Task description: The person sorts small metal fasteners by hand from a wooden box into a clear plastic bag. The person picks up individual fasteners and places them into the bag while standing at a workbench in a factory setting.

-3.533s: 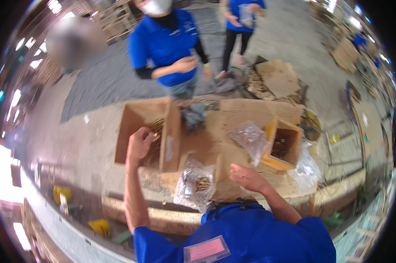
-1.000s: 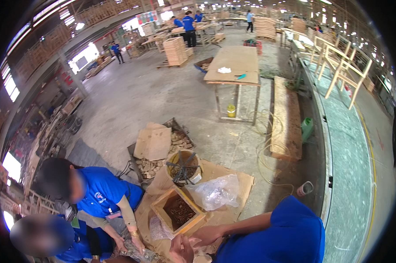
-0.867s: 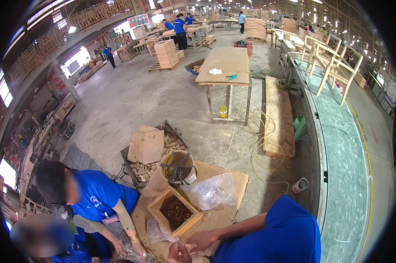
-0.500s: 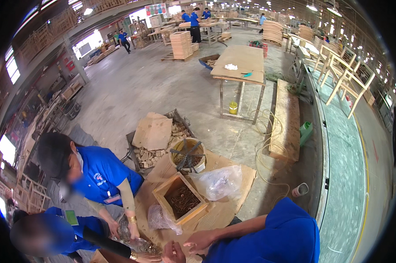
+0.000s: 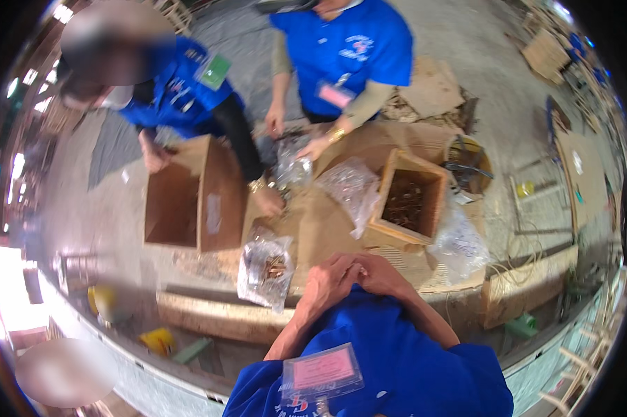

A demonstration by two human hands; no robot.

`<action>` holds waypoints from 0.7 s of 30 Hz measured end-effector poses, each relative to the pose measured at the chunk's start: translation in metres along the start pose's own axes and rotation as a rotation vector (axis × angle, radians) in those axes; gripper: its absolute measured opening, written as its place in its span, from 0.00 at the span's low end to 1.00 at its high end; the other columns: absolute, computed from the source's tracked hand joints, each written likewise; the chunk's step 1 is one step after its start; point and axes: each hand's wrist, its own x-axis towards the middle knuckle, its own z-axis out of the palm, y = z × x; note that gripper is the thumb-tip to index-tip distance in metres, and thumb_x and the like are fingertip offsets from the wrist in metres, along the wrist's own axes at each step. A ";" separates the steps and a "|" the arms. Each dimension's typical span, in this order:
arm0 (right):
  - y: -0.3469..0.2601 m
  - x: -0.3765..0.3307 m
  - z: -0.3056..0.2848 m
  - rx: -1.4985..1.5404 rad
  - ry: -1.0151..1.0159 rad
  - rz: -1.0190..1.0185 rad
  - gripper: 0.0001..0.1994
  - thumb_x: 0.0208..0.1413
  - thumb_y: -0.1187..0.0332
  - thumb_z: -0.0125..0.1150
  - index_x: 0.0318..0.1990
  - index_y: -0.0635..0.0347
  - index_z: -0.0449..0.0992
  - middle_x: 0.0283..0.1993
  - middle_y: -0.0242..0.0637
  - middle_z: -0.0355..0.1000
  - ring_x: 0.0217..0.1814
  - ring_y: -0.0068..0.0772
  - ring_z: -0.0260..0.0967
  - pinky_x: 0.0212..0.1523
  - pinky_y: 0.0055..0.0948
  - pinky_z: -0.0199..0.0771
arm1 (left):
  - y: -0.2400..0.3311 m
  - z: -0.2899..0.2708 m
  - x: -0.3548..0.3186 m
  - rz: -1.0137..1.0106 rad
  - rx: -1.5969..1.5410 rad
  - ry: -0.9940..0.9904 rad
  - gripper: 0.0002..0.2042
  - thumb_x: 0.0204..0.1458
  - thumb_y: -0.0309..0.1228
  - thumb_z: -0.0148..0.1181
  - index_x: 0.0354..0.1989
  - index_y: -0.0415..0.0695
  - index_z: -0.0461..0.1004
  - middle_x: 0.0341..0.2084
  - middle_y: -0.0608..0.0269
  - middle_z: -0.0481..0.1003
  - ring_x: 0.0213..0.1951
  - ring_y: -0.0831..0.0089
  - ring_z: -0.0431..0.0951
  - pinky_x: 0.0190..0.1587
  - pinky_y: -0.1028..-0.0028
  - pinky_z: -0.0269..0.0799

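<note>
At the near edge of the cardboard-covered table, my left hand [image 5: 332, 279] and my right hand [image 5: 384, 275] meet in front of my chest. The fingers of both are curled and pressed together; whatever may be between them is hidden. Left of my hands lies a clear plastic bag [image 5: 263, 286] with brownish screw-like pieces [image 5: 274, 267] in it. A wooden box [image 5: 435, 208] beyond my right hand holds many dark screws [image 5: 405, 201]. Another clear bag [image 5: 353, 189] rests against that box's left side, and a crumpled one [image 5: 460, 243] lies to its right.
Across the table, one co-worker's hand [image 5: 315, 147] touches a plastic bag [image 5: 294, 165]. Another co-worker's hand [image 5: 268, 200] reaches onto the cardboard [image 5: 320, 229], beside a larger wooden box [image 5: 223, 198]. A round bucket [image 5: 485, 163] stands at the far right, and a wooden beam [image 5: 216, 316] runs along the near side.
My view has swung down and left onto the table. My hands, apart before, are now together. The larger wooden box and the bag with screw-like pieces have come into full view.
</note>
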 end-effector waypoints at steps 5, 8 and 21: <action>-0.004 -0.016 0.007 0.005 -0.179 0.105 0.19 0.53 0.63 0.60 0.52 0.60 0.73 0.45 0.50 0.74 0.41 0.48 0.76 0.43 0.41 0.74 | -0.046 0.001 -0.053 -0.177 0.200 0.058 0.05 0.54 0.29 0.57 0.29 0.42 0.74 0.26 0.51 0.75 0.30 0.51 0.78 0.32 0.59 0.74; 0.003 -0.018 0.009 0.006 -0.136 0.097 0.21 0.54 0.60 0.62 0.53 0.62 0.72 0.46 0.51 0.74 0.39 0.47 0.76 0.42 0.41 0.74 | -0.105 -0.028 -0.077 -0.246 0.403 0.165 0.08 0.53 0.26 0.53 0.23 0.40 0.71 0.22 0.49 0.73 0.28 0.50 0.76 0.30 0.57 0.71; 0.000 -0.002 -0.008 -0.128 -0.039 0.017 0.23 0.56 0.60 0.60 0.56 0.62 0.70 0.48 0.48 0.73 0.40 0.46 0.76 0.42 0.41 0.75 | -0.173 -0.032 -0.042 -0.434 0.786 0.228 0.07 0.50 0.25 0.52 0.31 0.35 0.74 0.33 0.41 0.73 0.30 0.44 0.78 0.35 0.51 0.76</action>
